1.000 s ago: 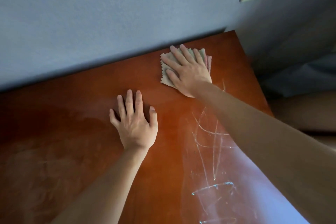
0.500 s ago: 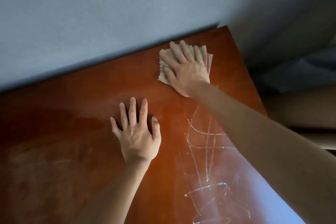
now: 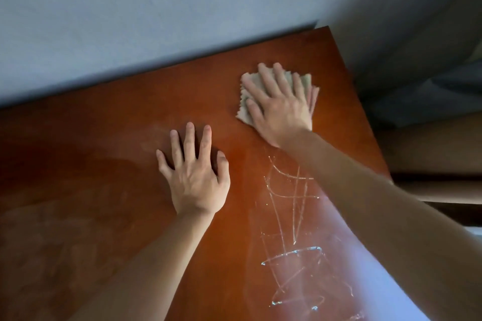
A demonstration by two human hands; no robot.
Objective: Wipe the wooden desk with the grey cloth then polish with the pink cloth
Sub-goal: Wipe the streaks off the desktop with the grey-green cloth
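Note:
On the reddish-brown wooden desk (image 3: 104, 164), near its far right corner, lies the grey cloth (image 3: 243, 109) with zigzag edges. My right hand (image 3: 279, 109) lies flat on it, fingers spread and pressing down. A strip of the pink cloth (image 3: 314, 96) shows from under the grey one at the hand's right side. To the left and nearer me, my left hand (image 3: 195, 177) rests flat on the bare wood with fingers apart, holding nothing.
A pale blue wall (image 3: 130, 21) runs along the desk's far edge. Whitish streaks and scratch marks (image 3: 292, 203) cross the desk under my right forearm. The desk's right edge (image 3: 365, 117) drops off beside dark furniture and grey fabric.
My right hand has slid the grey cloth a little toward me, away from the far corner. The left hand stays planted on the wood.

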